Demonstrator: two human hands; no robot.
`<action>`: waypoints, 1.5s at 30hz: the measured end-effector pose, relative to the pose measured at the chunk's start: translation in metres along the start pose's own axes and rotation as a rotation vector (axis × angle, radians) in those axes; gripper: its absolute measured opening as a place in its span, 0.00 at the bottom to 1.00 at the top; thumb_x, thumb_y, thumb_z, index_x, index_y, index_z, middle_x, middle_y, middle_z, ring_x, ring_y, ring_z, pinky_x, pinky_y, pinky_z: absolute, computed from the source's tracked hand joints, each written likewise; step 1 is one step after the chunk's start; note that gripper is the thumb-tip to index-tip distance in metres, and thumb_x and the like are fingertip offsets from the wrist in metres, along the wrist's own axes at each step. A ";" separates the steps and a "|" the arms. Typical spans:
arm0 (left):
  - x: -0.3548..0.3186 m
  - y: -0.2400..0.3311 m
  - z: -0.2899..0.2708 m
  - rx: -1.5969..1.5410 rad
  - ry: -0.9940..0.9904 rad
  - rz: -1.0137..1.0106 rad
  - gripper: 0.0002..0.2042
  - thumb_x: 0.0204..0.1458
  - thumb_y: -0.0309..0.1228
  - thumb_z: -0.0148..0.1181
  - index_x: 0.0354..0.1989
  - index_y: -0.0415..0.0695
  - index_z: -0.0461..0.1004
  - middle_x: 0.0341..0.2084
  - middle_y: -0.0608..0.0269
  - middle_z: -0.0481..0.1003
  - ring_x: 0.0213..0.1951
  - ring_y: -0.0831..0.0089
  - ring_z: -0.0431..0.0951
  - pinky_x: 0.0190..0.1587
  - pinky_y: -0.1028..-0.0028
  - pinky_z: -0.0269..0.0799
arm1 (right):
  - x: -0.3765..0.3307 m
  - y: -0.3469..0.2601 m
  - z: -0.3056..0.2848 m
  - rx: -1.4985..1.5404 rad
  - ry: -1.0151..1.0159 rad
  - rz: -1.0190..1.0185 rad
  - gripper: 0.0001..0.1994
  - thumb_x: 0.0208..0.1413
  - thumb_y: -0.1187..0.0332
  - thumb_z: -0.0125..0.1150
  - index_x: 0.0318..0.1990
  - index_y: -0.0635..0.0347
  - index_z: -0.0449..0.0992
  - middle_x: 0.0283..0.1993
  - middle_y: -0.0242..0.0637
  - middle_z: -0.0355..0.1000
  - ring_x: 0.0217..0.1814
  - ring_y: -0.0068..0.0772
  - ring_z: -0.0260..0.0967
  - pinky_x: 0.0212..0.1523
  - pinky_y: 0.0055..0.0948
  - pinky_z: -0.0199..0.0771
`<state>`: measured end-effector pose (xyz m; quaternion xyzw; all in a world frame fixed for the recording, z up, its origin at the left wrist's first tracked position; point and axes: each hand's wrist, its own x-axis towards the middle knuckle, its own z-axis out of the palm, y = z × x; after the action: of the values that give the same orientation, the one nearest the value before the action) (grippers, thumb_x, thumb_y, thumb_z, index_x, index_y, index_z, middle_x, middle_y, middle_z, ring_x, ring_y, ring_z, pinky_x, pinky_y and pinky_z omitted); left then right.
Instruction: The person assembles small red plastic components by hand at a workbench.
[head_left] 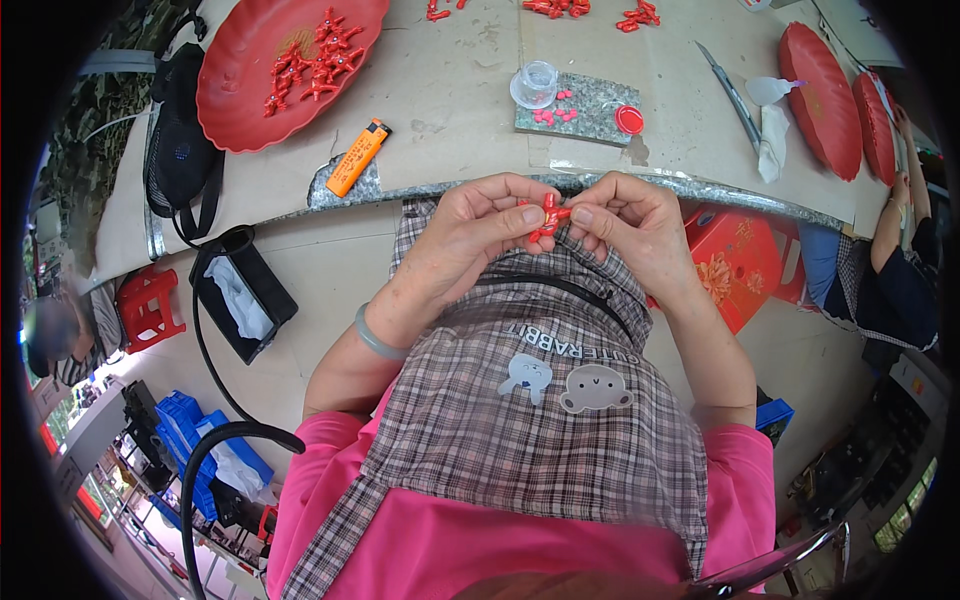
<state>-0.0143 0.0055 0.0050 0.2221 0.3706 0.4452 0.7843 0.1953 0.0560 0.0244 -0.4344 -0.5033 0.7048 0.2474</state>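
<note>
Coral piece, small & red, pinched between both hands, left hand & right hand, fingertips pressed on it, over lap near counter edge. More red bits wait on red plate; orange lighter unused.

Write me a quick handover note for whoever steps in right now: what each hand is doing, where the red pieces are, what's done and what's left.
Left hand: fingers pinched on the small red branched piece, held above the lap in front of the table edge.
Right hand: thumb and fingers gripping the same piece from the other side.
More red pieces lie on the red tray at far left and in small heaps along the far side of the table.
Small pink bits sit on the stone slab beside a clear cup.
Orange lighter lies near the table edge.
Done: cannot tell from this view.
Left: the piece in hand is not set down yet.
</note>
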 end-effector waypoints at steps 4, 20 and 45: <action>0.003 -0.005 -0.007 -0.124 -0.061 -0.033 0.12 0.60 0.28 0.59 0.48 0.35 0.74 0.39 0.58 0.79 0.38 0.74 0.80 0.43 0.77 0.77 | 0.001 -0.001 -0.002 0.061 -0.033 0.078 0.06 0.60 0.71 0.63 0.37 0.65 0.78 0.29 0.32 0.77 0.26 0.14 0.69 0.25 0.14 0.69; 0.011 -0.013 -0.018 -0.528 -0.202 -0.151 0.14 0.63 0.25 0.51 0.56 0.34 0.68 0.43 0.50 0.77 0.41 0.71 0.80 0.46 0.77 0.79 | 0.007 -0.007 0.000 0.072 -0.041 0.030 0.14 0.67 0.63 0.54 0.33 0.65 0.78 0.28 0.31 0.75 0.25 0.15 0.69 0.24 0.15 0.68; 0.002 0.002 -0.002 -0.132 -0.071 0.017 0.14 0.56 0.23 0.62 0.50 0.37 0.74 0.37 0.58 0.79 0.35 0.73 0.80 0.42 0.75 0.78 | -0.001 -0.007 0.008 -0.070 -0.007 -0.084 0.05 0.62 0.73 0.60 0.36 0.66 0.77 0.28 0.30 0.75 0.28 0.15 0.69 0.30 0.16 0.70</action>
<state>-0.0162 0.0088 0.0044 0.1886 0.3102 0.4673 0.8061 0.1885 0.0538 0.0317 -0.4189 -0.5463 0.6772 0.2598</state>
